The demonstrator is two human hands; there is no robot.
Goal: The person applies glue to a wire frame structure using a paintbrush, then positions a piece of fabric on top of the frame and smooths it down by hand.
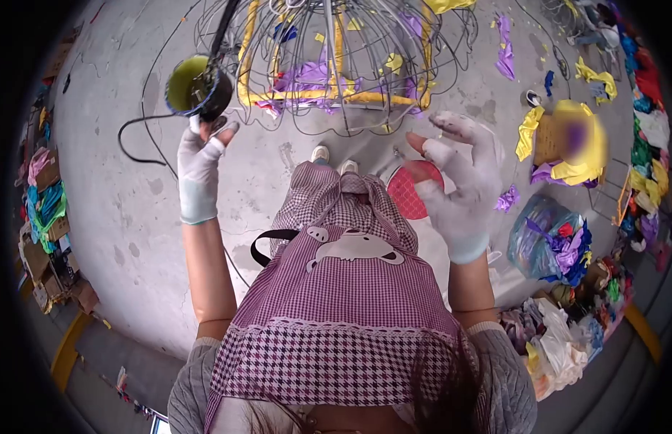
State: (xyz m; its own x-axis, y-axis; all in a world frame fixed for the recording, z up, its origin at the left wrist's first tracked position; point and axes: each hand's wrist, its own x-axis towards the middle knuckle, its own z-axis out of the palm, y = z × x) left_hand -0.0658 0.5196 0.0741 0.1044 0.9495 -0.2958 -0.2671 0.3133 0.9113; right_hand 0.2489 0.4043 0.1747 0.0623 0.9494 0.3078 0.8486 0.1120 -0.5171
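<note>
My left hand (198,166), in a white glove with bare fingertips, is at the base of a dark cup (219,98) with a yellow-green inside. Its fingers are closed against the cup's lower side, partly hidden by it. A black strap or handle (224,32) runs up from the cup, and a black cable (122,134) loops out to its left. My right hand (459,170), gloved the same way, is raised and slightly blurred, fingers apart around nothing. Ahead of both hands stands a wire frame (336,98) of curved grey rods and yellow-wrapped bars.
A round red patterned thing (409,194) is partly behind my right hand. To the right are a cardboard box (546,137) under yellow material, a clear plastic bag (527,235) of coloured scraps and a scrap heap (553,340). Purple scraps (504,47) lie on the grey floor.
</note>
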